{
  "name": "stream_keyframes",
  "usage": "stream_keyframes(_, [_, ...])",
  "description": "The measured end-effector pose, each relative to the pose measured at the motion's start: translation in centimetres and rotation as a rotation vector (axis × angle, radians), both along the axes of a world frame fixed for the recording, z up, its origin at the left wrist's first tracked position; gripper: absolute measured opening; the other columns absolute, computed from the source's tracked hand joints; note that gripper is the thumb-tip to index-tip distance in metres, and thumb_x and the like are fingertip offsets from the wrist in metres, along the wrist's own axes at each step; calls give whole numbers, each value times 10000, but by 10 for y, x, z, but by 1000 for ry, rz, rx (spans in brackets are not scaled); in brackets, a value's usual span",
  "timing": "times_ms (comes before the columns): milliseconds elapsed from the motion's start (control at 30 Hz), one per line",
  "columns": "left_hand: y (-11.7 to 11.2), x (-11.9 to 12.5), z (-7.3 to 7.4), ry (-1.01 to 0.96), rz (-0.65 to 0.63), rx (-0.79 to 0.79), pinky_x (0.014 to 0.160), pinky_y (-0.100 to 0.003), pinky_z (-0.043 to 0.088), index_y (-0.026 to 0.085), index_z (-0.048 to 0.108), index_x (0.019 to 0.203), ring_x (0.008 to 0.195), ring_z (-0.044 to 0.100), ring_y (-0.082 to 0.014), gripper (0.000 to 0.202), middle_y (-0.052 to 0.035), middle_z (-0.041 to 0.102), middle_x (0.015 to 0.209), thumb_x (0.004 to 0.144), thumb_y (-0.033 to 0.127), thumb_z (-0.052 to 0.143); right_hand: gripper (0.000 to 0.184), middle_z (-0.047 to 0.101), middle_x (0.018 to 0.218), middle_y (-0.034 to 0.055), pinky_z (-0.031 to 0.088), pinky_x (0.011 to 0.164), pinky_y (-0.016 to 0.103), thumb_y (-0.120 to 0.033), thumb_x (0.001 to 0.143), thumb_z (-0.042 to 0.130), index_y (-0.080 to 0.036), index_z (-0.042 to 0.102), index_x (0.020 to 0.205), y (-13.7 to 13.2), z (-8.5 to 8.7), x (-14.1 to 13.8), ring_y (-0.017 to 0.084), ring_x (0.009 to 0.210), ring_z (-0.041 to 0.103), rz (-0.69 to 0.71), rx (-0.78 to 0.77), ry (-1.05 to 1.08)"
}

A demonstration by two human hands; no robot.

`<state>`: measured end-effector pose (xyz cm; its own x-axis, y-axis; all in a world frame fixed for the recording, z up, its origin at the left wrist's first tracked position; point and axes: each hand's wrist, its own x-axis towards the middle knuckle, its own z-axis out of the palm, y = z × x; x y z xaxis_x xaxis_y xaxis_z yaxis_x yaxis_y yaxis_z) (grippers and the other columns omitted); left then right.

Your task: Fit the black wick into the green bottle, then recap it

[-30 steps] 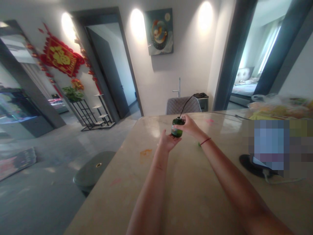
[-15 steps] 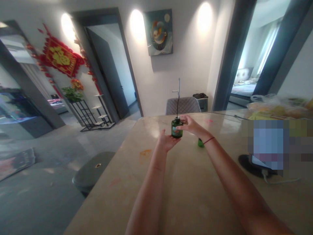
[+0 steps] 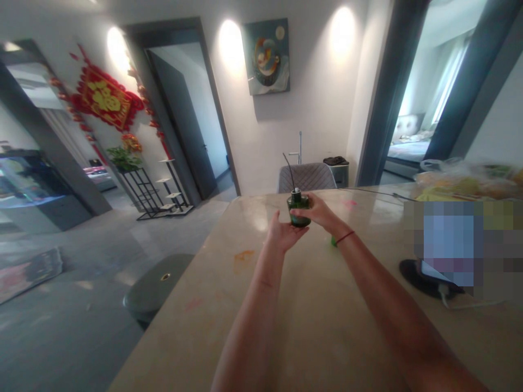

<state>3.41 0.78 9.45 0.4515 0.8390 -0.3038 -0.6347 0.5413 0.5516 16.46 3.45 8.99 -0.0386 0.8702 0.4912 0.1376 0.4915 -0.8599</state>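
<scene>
A small dark green bottle (image 3: 297,209) with a thin black stick (image 3: 288,172) rising from its neck is held above the beige table (image 3: 310,316). My left hand (image 3: 281,233) cups the bottle from below and the left. My right hand (image 3: 318,213) grips its right side near the top. The stick leans to the upper left. A small green thing (image 3: 334,240), maybe a cap, lies on the table just behind my right wrist, mostly hidden.
A round grey stool (image 3: 157,286) stands at the table's left edge and a grey chair (image 3: 306,177) at the far end. A black cable (image 3: 376,191) runs across the far right. A dark round stand (image 3: 425,277) and plastic bags (image 3: 461,174) crowd the right side.
The stick has swung from leaning right, through upright, to leaning left. The bottle has turned in my hands so its label no longer shows. Both hands have stayed in place.
</scene>
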Motion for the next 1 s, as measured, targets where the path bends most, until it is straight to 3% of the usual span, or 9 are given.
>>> stream_keyframes(133, [-2, -1, 6, -19, 16, 31, 793, -391, 490, -17, 340, 1254, 1011, 558, -286, 693, -238, 579, 1054, 842, 532, 247, 486, 650, 958, 72, 483, 775, 332, -377, 553, 736, -149, 590, 957, -3, 6, 4, 195, 872, 600, 112, -13, 29])
stream_keyframes(267, [-1, -5, 6, -7, 17, 38, 806, -399, 489, -9, 328, 1264, 1006, 560, -281, 680, -231, 582, 1049, 849, 523, 238, 496, 649, 975, 65, 477, 801, 336, -361, 559, 739, -161, 590, 988, -3, 6, 9, 190, 885, 598, 132, 7, -17])
stream_keyframes(433, [2, -6, 2, 0, 6, 29, 759, -328, 498, -56, 329, 1262, 922, 593, -253, 708, -246, 566, 1067, 860, 517, 226, 602, 601, 1088, 90, 484, 814, 344, -275, 512, 774, -174, 533, 1055, -3, 1, 14, 193, 903, 601, 190, -6, -83])
stream_keyframes(600, [3, -6, -1, 33, 3, 39, 772, -309, 483, -68, 325, 1266, 910, 596, -234, 712, -250, 543, 1114, 869, 512, 217, 618, 619, 1013, 80, 514, 756, 342, -239, 527, 764, -185, 473, 1069, -2, -5, 14, 192, 862, 617, 246, -91, -50])
stream_keyframes(733, [4, -9, -4, 94, 20, 63, 786, -312, 464, -72, 388, 1210, 916, 585, -243, 712, -235, 581, 1026, 864, 522, 203, 655, 597, 1035, 70, 526, 735, 327, -221, 484, 785, -189, 456, 1050, 8, -15, 11, 181, 850, 618, 225, -88, -1])
stream_keyframes(867, [10, -17, -9, 251, 66, 84, 864, -336, 403, 33, 504, 1086, 966, 549, -230, 610, -173, 601, 976, 862, 515, 204, 633, 612, 958, 51, 528, 718, 323, -236, 478, 785, -167, 470, 1023, 18, -29, 8, 174, 818, 618, 201, -115, 3])
stream_keyframes(1000, [19, -22, -18, 474, 223, 119, 975, -342, 278, 146, 538, 986, 1093, 460, -184, 496, -93, 579, 1088, 862, 506, 220, 609, 615, 925, 44, 511, 746, 340, -212, 452, 786, -155, 491, 981, 26, -47, 4, 175, 808, 612, 182, -143, -40])
